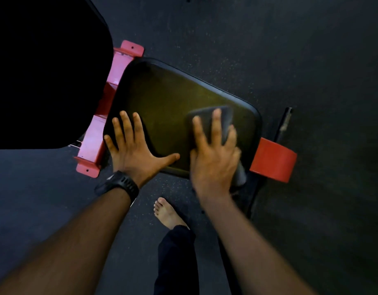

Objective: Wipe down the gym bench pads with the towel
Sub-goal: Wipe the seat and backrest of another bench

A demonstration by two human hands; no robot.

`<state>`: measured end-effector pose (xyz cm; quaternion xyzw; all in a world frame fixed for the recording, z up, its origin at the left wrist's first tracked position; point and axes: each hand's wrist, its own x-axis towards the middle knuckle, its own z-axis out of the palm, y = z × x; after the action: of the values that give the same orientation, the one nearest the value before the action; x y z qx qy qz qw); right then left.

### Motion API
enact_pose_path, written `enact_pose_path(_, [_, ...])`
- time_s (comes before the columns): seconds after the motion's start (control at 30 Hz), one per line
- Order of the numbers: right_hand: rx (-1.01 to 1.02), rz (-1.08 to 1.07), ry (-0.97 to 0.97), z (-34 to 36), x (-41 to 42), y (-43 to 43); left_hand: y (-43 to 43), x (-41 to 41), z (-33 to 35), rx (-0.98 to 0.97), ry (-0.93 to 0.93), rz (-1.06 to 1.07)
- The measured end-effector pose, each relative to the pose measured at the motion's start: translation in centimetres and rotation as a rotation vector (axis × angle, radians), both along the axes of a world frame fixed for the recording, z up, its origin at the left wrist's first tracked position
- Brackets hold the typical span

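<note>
One towel under right hand, left hand flat on pad

Reaches forward; presses left hand flat, fingers splayed, thumb wide; lays right hand flat, fingers straight, blurred; plants one bare foot nearer, between the two.

1. Wrist behind left hand: black sports watch, perforated strap, dark case.
2. Left forearm and right forearm: bare along their visible length.
3. Leg: dark, loose trouser leg.
4. Foot: bare, toes visible.
</note>
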<state>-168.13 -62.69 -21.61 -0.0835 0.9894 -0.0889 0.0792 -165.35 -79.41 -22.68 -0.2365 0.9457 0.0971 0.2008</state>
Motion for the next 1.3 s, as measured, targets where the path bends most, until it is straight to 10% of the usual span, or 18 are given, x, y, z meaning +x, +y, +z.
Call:
enact_pose_path(0.23, [0.047,0.563,-0.11,-0.1,-5.5,-0.8,-0.2,0.5,-0.2,0.004,-0.032,-0.044])
enact_pose_path(0.43, [0.082,-0.101,0.014,0.4,-3.3,3.8,0.2,0.6,-0.2,-0.028,-0.042,-0.045])
enact_pose_path(0.73, [-0.021,0.372,-0.073,-0.4,-4.2,-1.3,0.8,0.5,-0.2,-0.009,-0.009,-0.01])
enact_pose_path(0.93, [0.07,-0.222,0.019,0.1,-2.4,3.4,1.6,0.4,0.0,-0.004,-0.023,-0.082])
enact_pose_path(1.2, [-0.042,0.369,-0.156,0.1,-2.5,-0.2,1.5,0.5,0.1,0.034,-0.014,-0.078])
enact_pose_path(1.3, [0.076,0.149,-0.134,0.1,-7.6,2.3,1.7,0.7,0.0,0.012,-0.028,-0.083])
